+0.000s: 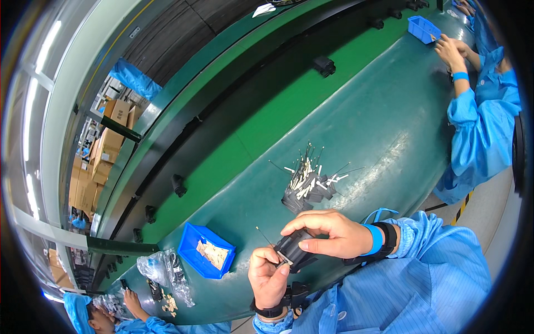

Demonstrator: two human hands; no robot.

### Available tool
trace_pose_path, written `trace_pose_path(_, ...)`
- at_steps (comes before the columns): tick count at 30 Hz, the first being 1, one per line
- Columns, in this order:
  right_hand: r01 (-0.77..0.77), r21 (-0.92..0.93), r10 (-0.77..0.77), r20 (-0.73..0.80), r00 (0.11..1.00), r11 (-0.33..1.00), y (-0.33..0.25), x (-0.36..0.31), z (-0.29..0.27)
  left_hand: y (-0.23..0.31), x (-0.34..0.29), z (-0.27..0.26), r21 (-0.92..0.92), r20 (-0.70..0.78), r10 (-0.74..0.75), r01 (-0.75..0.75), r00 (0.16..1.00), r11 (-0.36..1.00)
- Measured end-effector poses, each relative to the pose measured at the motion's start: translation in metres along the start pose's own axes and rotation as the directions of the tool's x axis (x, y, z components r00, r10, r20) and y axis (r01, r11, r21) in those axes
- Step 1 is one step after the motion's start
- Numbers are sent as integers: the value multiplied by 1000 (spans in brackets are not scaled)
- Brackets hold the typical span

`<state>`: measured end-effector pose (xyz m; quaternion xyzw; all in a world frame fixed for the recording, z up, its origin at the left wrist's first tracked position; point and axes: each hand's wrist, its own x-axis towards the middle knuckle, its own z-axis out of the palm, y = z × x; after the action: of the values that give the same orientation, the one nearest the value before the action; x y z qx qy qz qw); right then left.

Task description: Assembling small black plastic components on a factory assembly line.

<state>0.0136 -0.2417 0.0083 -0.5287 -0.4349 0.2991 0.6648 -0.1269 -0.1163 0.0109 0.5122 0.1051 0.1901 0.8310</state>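
Green worktop (389, 122) carries a heap of black parts with white tags (309, 186) at twelve o'clock from the hands, within easy reach. At nine o'clock sits a blue bin (192, 256) of pale pieces. Right hand (328, 234) has its grip clamped over a black part (293, 249), steadying it, while left hand (268, 275) pinches what seems a thin wire at its edge.
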Motion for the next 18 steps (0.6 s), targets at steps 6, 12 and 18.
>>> trace_pose_path(6, 62, -44, -64, -26, 998, 997, 3, 0, 1, -3, -4, -3, 54, -7, 5, -5, 1000, 999)
trace_pose_path(12, 62, -43, -63, -27, 998, 997, -2, -1, 2, -8, -12, -9, 133, 19, 13, -15, 1000, 991)
trace_pose_path(18, 71, -32, -72, -16, 997, 997, -2, -2, 3, -8, -16, -10, 118, 20, -7, 5, 1000, 993)
